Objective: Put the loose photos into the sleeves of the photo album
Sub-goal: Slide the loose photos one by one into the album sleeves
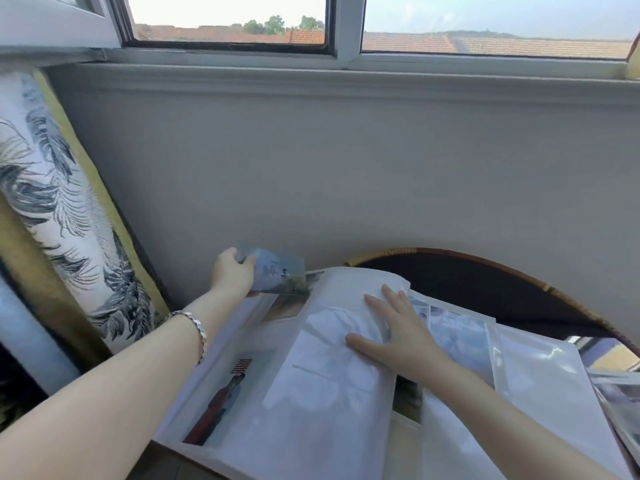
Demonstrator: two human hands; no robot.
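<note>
Right hand (398,332) is pressing flat, spread wide, on one open white plastic-sleeved photo album (311,393); left hand (232,271) is gripping one glossy bluish loose photo (278,273) at its far left corner. Album is lying on one round wicker-rimmed table (485,289) below grey wall (346,168), window (485,15).

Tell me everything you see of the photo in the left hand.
The photo is a rectangular print, bluish above and dark green at its lower right; its subject is too blurred to read. The left hand grips its left end, holding it tilted over the far left corner of the open album, before the grey wall.
</note>
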